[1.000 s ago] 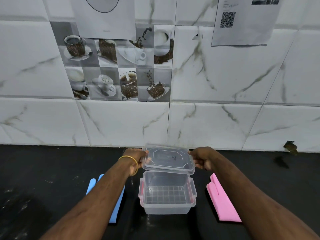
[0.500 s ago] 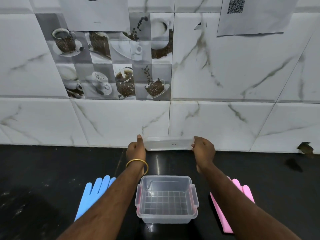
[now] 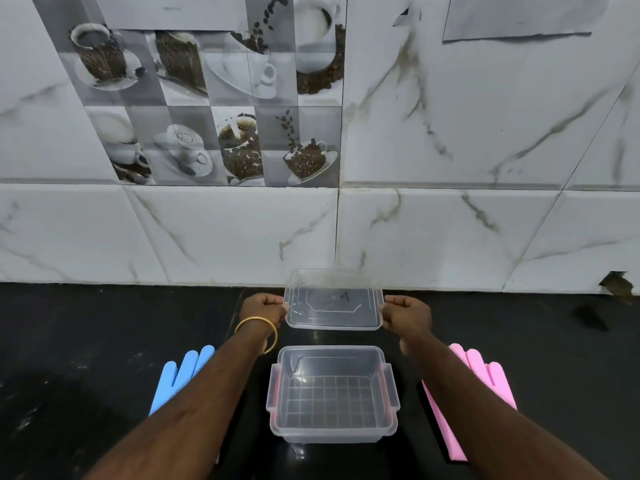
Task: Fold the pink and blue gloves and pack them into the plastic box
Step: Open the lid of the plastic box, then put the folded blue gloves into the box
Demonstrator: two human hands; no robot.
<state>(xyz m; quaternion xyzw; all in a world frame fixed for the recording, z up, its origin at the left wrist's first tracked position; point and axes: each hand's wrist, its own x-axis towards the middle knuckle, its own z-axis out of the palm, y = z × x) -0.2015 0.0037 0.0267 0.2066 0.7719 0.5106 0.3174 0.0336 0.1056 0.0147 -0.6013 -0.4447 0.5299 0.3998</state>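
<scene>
An open clear plastic box (image 3: pixel 277 389) with pink side clips stands on the black counter in front of me, with nothing inside. Its clear lid (image 3: pixel 334 301) is held flat just beyond it, close to the wall. My left hand (image 3: pixel 265 310) grips the lid's left edge and my right hand (image 3: pixel 407 315) grips its right edge. A blue glove (image 3: pixel 178 379) lies flat to the left of the box, partly under my left forearm. A pink glove (image 3: pixel 485 379) lies flat to the right, partly under my right forearm.
The black counter (image 3: pixel 86 341) ends at a white marble-tiled wall (image 3: pixel 450 220) right behind the lid. A chipped dark spot (image 3: pixel 618 282) marks the wall's base at the far right. A gold bangle (image 3: pixel 258 332) sits on my left wrist.
The lid was lifted off the box, carried towards the wall and tipped on edge, and now it lies flat again, lower, behind the box. Both hands have kept hold of it.
</scene>
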